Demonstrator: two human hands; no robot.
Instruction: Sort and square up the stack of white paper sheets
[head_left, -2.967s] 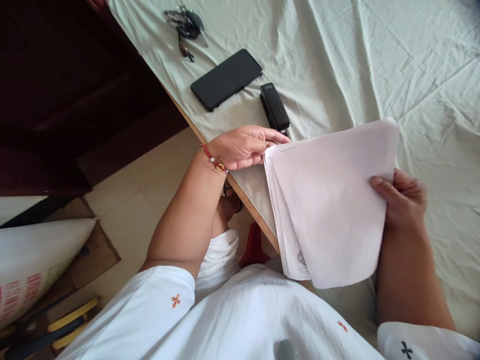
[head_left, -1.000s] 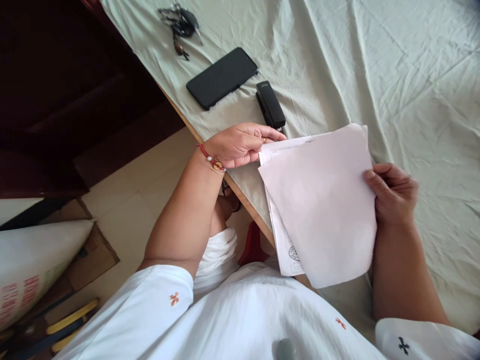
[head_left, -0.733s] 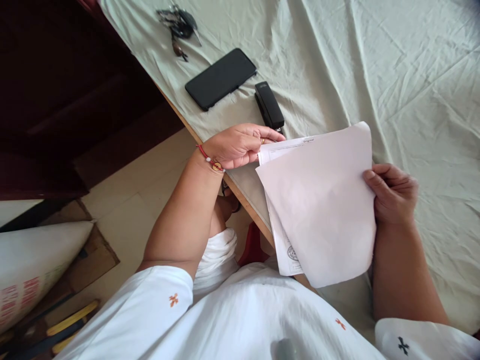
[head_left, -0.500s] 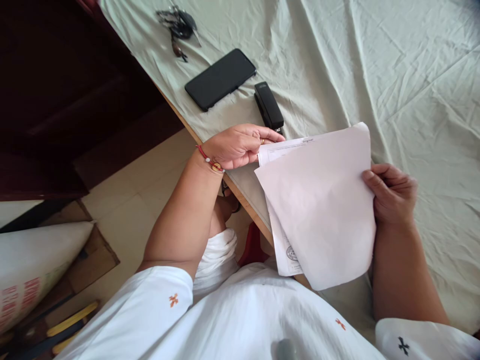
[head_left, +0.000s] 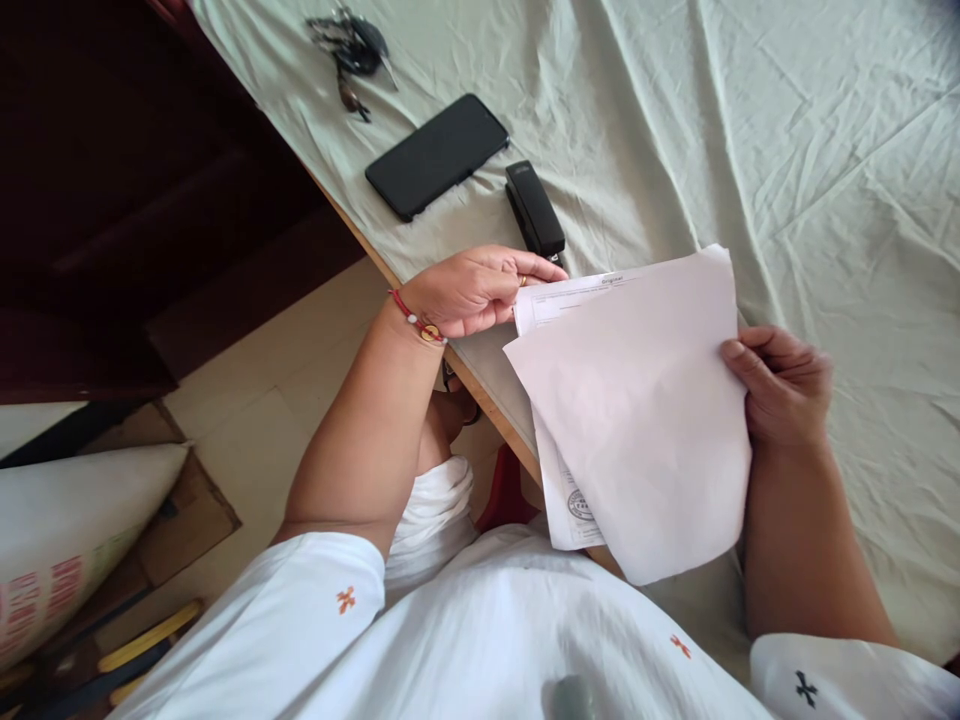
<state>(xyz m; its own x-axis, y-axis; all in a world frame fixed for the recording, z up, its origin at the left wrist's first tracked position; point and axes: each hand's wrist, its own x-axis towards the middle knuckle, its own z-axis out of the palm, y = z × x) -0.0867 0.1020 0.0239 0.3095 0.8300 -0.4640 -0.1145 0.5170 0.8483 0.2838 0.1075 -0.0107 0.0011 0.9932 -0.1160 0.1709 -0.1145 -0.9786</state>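
Note:
A blank-backed sheet of paper (head_left: pixel 637 430) lies over a printed sheet (head_left: pixel 559 500), turned a little so that the lower one shows along the left and top. The lower sheet bears the word "Original" and a round stamp. My right hand (head_left: pixel 780 385) pinches the sheets at their right edge, thumb on top and fingers curled beneath. My left hand (head_left: pixel 487 290) is at the top left corner of the printed sheet, fingers closed around it with the forefinger along the top edge. Just beyond that hand lies a black stapler (head_left: pixel 535 208).
A black phone (head_left: pixel 439 155) and a bunch of keys (head_left: pixel 352 55) rest on the pale, wrinkled tablecloth (head_left: pixel 847 200). The wooden table edge (head_left: pixel 487 405) runs diagonally under my forearm. A white printed sack (head_left: pixel 82 530) stands on the floor at left.
The top sheet has turned slightly, its left corner shifting left and down, so more of the printed top strip shows. Both hands keep nearly the same places.

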